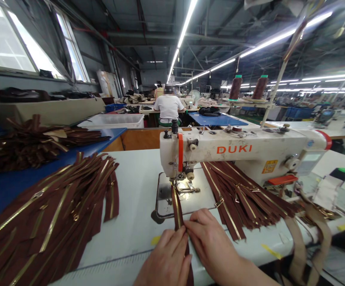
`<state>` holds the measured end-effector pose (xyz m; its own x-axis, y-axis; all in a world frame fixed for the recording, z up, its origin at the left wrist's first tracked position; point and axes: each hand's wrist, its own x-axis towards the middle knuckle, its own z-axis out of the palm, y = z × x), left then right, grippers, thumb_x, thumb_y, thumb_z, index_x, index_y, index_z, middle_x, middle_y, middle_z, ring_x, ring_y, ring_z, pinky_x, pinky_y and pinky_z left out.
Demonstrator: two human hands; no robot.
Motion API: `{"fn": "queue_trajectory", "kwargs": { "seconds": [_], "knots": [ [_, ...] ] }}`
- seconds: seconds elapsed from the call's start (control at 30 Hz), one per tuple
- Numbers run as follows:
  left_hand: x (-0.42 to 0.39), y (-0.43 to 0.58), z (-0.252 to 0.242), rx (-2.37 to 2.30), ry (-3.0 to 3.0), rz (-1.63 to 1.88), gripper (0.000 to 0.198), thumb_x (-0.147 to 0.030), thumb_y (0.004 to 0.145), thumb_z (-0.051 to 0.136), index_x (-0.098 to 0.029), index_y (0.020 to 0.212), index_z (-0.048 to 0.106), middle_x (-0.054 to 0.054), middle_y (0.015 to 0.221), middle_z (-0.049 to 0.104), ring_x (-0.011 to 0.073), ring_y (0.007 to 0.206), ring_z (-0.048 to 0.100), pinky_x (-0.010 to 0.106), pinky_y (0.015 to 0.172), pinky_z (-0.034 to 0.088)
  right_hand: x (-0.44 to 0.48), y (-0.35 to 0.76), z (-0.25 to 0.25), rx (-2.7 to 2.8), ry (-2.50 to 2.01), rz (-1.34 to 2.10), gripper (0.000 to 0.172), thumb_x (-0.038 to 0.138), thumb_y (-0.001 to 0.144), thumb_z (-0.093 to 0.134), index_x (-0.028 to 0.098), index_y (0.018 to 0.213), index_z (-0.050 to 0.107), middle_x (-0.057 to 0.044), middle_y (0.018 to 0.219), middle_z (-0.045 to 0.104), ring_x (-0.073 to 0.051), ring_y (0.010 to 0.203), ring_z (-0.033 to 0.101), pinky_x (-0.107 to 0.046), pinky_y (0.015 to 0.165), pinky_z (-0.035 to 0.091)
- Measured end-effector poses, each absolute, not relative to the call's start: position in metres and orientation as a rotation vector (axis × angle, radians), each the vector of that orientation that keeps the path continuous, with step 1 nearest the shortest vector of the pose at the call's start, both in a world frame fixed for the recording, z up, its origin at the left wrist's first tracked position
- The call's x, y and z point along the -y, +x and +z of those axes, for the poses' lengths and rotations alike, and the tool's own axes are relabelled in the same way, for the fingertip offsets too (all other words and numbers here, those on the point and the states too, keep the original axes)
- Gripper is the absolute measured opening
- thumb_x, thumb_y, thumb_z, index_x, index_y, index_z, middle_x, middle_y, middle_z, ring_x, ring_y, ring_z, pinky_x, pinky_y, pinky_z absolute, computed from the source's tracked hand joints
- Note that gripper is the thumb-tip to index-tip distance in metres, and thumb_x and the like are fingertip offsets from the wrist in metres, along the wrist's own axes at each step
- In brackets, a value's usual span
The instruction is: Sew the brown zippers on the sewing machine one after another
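Note:
A brown zipper [177, 206] with gold teeth runs from under the presser foot [183, 186] of a white DUKI sewing machine [243, 153] toward me. My left hand [166, 258] and my right hand [212, 238] meet at the zipper's near end, fingers pressed together and pinching its tape on the table. The fingertips touch just in front of the needle plate [164, 198].
A big heap of brown zippers [47, 214] lies on the left of the table, another pile [243, 198] under the machine arm on the right. Tan straps [312, 230] hang at the right edge. A person in a white shirt [168, 107] sits ahead. Two thread cones [248, 87] stand behind.

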<state>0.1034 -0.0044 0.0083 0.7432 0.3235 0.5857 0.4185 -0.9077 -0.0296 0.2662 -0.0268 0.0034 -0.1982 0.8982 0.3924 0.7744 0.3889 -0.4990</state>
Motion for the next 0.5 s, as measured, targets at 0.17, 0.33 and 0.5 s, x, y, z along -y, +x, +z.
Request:
{"fn": "queue_trajectory", "kwargs": {
  "seconds": [0.17,0.33,0.5],
  "knots": [
    [0.0012,0.102,0.0055,0.559,-2.786,-0.899,0.027,-0.011,0.092,0.036,-0.011,0.101,0.062,0.009,0.095,0.07,0.0222,0.087,0.064,0.035,0.076,0.054,0.0257,0.263,-0.0001,2.107,-1.527,0.105,0.01,0.012,0.087,0.056,0.018,0.091,0.063,-0.004,0.087,0.056,-0.019,0.084,0.048,-0.031,0.073,0.042],
    [-0.0024,0.0997,0.009,0.514,-2.788,-0.885,0.026,-0.013,0.091,0.038,-0.013,0.102,0.061,0.009,0.096,0.07,0.022,0.09,0.064,0.034,0.079,0.054,0.0252,0.2629,-0.0025,2.19,-1.557,0.029,0.005,0.014,0.087,0.058,0.018,0.089,0.059,-0.002,0.088,0.055,-0.019,0.085,0.047,-0.031,0.072,0.041],
    [-0.004,0.0936,0.0128,0.539,-2.895,-0.89,0.028,-0.013,0.09,0.041,-0.016,0.112,0.059,0.008,0.099,0.069,0.0201,0.088,0.064,0.03,0.08,0.054,0.0256,0.2637,-0.001,2.253,-1.529,-0.031,0.007,0.013,0.087,0.058,0.018,0.092,0.057,-0.003,0.089,0.054,-0.019,0.085,0.046,-0.032,0.072,0.04]
  ]
}}
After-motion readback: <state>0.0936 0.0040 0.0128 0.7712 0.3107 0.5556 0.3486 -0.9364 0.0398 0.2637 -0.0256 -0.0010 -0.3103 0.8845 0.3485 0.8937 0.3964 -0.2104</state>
